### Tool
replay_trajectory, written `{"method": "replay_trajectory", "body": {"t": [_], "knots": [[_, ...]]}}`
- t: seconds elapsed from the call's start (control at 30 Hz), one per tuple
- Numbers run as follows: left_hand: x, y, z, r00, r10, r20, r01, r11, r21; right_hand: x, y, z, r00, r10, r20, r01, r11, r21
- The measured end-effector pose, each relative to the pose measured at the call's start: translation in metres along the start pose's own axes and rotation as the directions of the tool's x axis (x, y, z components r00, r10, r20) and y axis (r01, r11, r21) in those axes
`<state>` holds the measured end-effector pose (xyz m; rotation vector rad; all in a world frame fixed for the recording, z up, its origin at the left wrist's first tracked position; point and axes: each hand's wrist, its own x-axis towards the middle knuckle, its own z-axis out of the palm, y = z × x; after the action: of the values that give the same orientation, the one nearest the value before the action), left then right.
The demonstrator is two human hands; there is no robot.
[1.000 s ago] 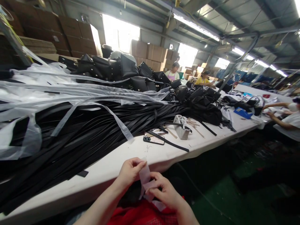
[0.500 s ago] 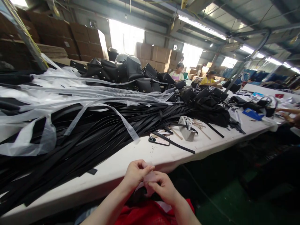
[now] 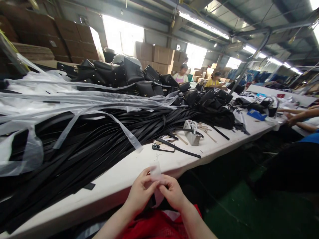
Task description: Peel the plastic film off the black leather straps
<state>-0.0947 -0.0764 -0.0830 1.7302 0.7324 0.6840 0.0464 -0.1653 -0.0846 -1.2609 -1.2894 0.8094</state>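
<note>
Both hands meet just in front of the table edge, pinching a thin, translucent whitish strip that looks like plastic film. My left hand is closed on it, thumb and fingertips together. My right hand pinches it from the other side, fingertips almost touching the left ones. One end of the strip stands up above the fingers, and another part hangs below them over my red clothing. Beyond the hands lies a phone in a patterned case, with a black strap partly across it.
A big bundle of black straps and long translucent film strips covers the table's left side. Black bags are heaped behind. A small grey container stands past the phone. Co-workers sit farther along; one person's arms show at right.
The strip's end now sticks up above my fingers, where before it was mostly between and below them. My hands have shifted slightly, and the view has turned a little to the right.
</note>
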Motion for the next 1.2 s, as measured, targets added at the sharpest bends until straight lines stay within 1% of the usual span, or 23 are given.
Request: {"method": "replay_trajectory", "body": {"t": [0.13, 0.3, 0.43, 0.57, 0.67, 0.77, 0.93, 0.97, 1.03, 1.1, 1.17, 1.2], "knots": [[0.005, 0.001, -0.001, 0.999, -0.048, 0.001, 0.048, 0.991, -0.123, -0.004, 0.001, 0.0, 0.999, 0.032, 0.041, -0.031, 0.999, -0.024], [0.007, 0.002, -0.008, 0.994, -0.11, -0.004, 0.106, 0.964, -0.243, -0.008, 0.007, 0.004, 0.997, 0.072, 0.03, -0.071, 0.997, -0.031], [0.009, 0.0, -0.011, 0.991, -0.134, -0.019, 0.122, 0.945, -0.302, -0.007, 0.008, 0.007, 0.994, 0.101, 0.033, -0.1, 0.994, -0.04], [0.009, 0.002, -0.016, 0.988, -0.141, -0.059, 0.117, 0.945, -0.306, -0.003, 0.005, 0.01, 0.994, 0.093, 0.06, -0.091, 0.995, -0.037], [0.007, 0.003, -0.019, 0.987, -0.148, -0.065, 0.124, 0.951, -0.285, -0.001, 0.002, 0.012, 0.994, 0.086, 0.073, -0.084, 0.996, -0.029], [0.005, 0.003, -0.019, 0.983, -0.17, -0.066, 0.144, 0.945, -0.292, 0.0, 0.003, 0.015, 0.993, 0.088, 0.079, -0.086, 0.996, -0.021], [0.005, -0.002, -0.018, 0.976, -0.184, -0.113, 0.143, 0.944, -0.297, 0.003, 0.004, 0.018, 0.994, 0.08, 0.078, -0.081, 0.997, 0.0], [0.004, -0.002, -0.018, 0.979, -0.174, -0.102, 0.136, 0.944, -0.301, 0.004, 0.004, 0.018, 0.994, 0.077, 0.077, -0.079, 0.997, 0.012], [0.001, -0.003, -0.018, 0.989, -0.144, -0.039, 0.123, 0.936, -0.33, 0.005, 0.004, 0.018, 0.994, 0.073, 0.077, -0.076, 0.996, 0.04], [-0.003, -0.002, -0.017, 0.99, -0.115, 0.078, 0.136, 0.92, -0.369, 0.006, 0.007, 0.019, 0.995, 0.068, 0.078, -0.072, 0.996, 0.056], [-0.007, -0.001, -0.017, 0.972, -0.103, 0.212, 0.177, 0.911, -0.372, 0.007, 0.013, 0.023, 0.994, 0.064, 0.091, -0.068, 0.997, 0.047], [-0.008, -0.001, -0.017, 0.962, -0.099, 0.256, 0.189, 0.915, -0.356, 0.009, 0.017, 0.026, 0.992, 0.067, 0.103, -0.072, 0.997, 0.036]]}}
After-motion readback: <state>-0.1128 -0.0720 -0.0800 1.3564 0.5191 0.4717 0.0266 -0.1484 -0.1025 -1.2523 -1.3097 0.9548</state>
